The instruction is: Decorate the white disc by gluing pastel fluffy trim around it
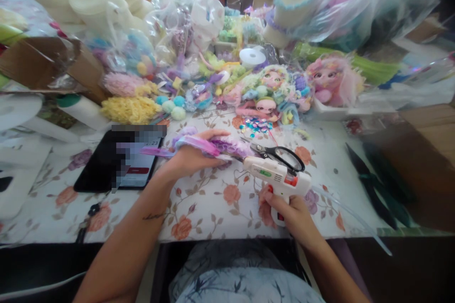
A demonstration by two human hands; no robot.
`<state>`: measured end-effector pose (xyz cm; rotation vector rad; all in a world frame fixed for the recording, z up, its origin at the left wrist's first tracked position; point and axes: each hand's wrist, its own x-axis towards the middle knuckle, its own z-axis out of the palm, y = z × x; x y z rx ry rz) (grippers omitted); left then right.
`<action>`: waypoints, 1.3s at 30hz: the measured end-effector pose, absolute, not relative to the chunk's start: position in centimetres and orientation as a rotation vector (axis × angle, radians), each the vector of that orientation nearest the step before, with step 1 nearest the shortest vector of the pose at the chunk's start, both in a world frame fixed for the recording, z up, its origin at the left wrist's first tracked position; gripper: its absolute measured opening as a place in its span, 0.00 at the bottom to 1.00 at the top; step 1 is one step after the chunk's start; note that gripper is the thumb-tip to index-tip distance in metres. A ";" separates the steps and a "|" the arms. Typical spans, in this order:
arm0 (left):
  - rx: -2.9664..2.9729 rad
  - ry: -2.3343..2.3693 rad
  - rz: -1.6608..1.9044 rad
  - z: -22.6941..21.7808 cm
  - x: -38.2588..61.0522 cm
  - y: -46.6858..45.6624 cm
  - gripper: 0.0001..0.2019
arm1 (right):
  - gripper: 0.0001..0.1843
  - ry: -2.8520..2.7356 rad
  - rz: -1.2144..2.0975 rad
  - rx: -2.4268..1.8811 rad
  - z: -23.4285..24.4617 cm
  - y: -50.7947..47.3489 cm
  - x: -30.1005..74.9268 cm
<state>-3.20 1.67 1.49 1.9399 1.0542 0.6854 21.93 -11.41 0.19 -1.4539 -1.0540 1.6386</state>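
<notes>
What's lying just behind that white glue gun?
Black-handled scissors lie behind the glue gun held in the right hand, on the flowered tablecloth. The gun's barrel covers part of their handles.

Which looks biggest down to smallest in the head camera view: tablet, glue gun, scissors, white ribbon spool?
1. tablet
2. glue gun, gripped in the right hand
3. scissors, about as long as the gun but much thinner
4. white ribbon spool; it lies farther back, so it may only look smallest

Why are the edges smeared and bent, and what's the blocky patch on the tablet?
Head view: sharpest centrally, at the glue gun in the right hand and the purple trim in the left hand; edges blur and bow, a wide lens; light soft, shadows faint; the tablet screen is pixelated.
</notes>
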 end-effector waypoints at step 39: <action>1.916 1.038 0.703 1.5 -3.2 1.7 0.31 | 0.18 -1.116 1.623 -1.431 -0.3 -11.5 22.2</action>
